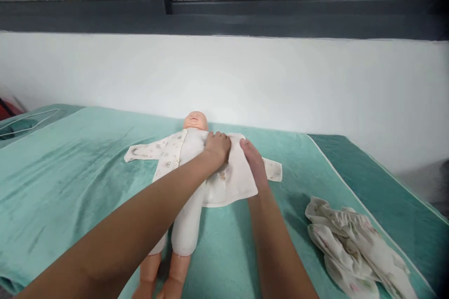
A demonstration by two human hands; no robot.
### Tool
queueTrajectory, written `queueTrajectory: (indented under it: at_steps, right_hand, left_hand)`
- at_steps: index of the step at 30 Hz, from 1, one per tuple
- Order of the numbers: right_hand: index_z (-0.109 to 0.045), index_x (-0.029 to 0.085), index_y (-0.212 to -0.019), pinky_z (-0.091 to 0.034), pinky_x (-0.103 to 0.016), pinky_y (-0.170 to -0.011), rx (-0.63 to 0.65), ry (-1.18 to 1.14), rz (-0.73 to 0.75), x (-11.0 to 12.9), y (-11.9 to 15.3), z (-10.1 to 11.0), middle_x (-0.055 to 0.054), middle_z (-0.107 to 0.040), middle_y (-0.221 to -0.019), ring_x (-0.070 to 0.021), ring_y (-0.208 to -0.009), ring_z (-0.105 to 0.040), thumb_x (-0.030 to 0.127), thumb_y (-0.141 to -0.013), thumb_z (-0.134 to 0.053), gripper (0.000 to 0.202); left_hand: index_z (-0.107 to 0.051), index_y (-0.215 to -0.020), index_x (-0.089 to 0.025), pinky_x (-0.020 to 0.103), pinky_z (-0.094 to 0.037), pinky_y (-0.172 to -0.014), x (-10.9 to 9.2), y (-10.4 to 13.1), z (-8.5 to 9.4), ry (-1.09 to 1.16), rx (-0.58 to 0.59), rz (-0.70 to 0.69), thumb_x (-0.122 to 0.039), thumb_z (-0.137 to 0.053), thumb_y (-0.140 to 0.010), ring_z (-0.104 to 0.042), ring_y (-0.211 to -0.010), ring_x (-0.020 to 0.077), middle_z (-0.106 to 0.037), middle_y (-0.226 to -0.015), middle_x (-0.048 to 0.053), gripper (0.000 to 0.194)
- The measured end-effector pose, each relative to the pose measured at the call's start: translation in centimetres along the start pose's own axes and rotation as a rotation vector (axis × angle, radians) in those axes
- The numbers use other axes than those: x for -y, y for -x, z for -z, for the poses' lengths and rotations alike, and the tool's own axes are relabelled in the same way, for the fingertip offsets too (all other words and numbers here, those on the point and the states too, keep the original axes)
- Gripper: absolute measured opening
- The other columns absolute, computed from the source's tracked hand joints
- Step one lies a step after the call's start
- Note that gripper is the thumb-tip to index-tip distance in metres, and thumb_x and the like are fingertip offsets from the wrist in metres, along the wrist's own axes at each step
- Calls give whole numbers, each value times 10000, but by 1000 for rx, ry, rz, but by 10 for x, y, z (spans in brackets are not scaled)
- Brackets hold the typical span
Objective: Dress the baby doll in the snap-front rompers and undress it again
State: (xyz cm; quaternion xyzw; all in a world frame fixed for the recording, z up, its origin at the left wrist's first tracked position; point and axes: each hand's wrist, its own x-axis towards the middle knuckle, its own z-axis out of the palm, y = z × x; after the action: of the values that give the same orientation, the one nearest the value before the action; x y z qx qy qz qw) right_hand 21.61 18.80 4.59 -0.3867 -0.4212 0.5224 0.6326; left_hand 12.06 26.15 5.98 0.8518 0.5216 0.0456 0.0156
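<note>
A baby doll (195,120) lies on its back with its head toward the wall, its body white cloth and its lower legs bare. Under and around it spreads a white printed baby shirt (171,152), with one sleeve stretched to the left and the other to the right. The right front panel is folded outward, plain inner side up. My left hand (218,147) is closed on the shirt beside the doll's chest, fingers bent. At the panel's outer edge, my right hand (254,161) grips the cloth, thumb uppermost; its other fingers are partly hidden.
A green sheet (87,173) covers the bed surface. Crumpled printed baby clothing (358,247) lies at the right front. Behind the bed stands a white wall (224,74) below a dark-framed barred window (245,14). A thin white loop (31,117) shows at the far left.
</note>
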Motion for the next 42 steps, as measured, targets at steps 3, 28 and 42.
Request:
queueTrajectory:
  at_steps: [3,28,42]
  right_hand:
    - [-620,227,-1141,-537,-350,-807,122,-124,-31,-9,3,-20,-38,-724,-996,-224,-910,-674,448,-795,-725,424]
    - [-534,193,-1104,-413,-330,-717,480,1281,450,-9,49,-58,-58,-637,-969,-218,-888,-587,218,-897,-583,214]
    - [-586,273,-1113,-437,-280,-717,675,890,226,4,48,-54,21,-661,-919,-148,-806,-604,300,-898,-619,219]
  left_hand:
    - [-688,-1092,-98,436,-449,-970,25,-6,10,142,11,28,-206,-634,-804,-626,-1088,330,-693,-1138,193,312]
    - [-643,-1126,-214,299,-488,-802,103,40,24,426,-255,308,-228,-551,-846,-641,-986,210,-699,-1068,53,295]
    - [-602,-915,-210,311,-449,-742,98,49,29,411,-216,485,-484,-578,-845,-626,-989,235,-672,-1097,87,283]
